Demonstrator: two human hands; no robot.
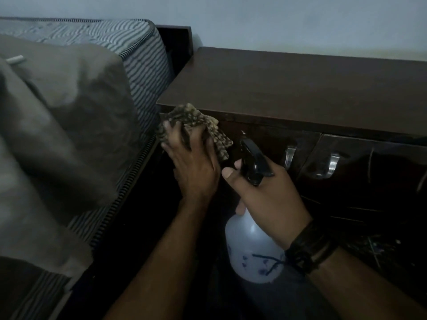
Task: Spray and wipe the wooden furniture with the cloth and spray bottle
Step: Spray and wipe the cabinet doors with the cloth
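Observation:
A dark wooden cabinet (300, 88) with a flat top and front doors stands against the wall. My left hand (194, 162) presses a crumpled patterned cloth (196, 121) against the cabinet's front at its left corner, just under the top edge. My right hand (265, 195) grips a white spray bottle (251, 250) by the neck, with its black trigger head (253, 160) pointing up and left toward the cabinet front beside the cloth. A dark band wraps my right wrist.
A bed with a striped mattress (143, 65) and a grey-brown blanket (57, 135) fills the left side, close beside the cabinet. Two metal handles (290, 155) (328, 166) stick out from the cabinet doors. A pale wall (277, 19) runs behind.

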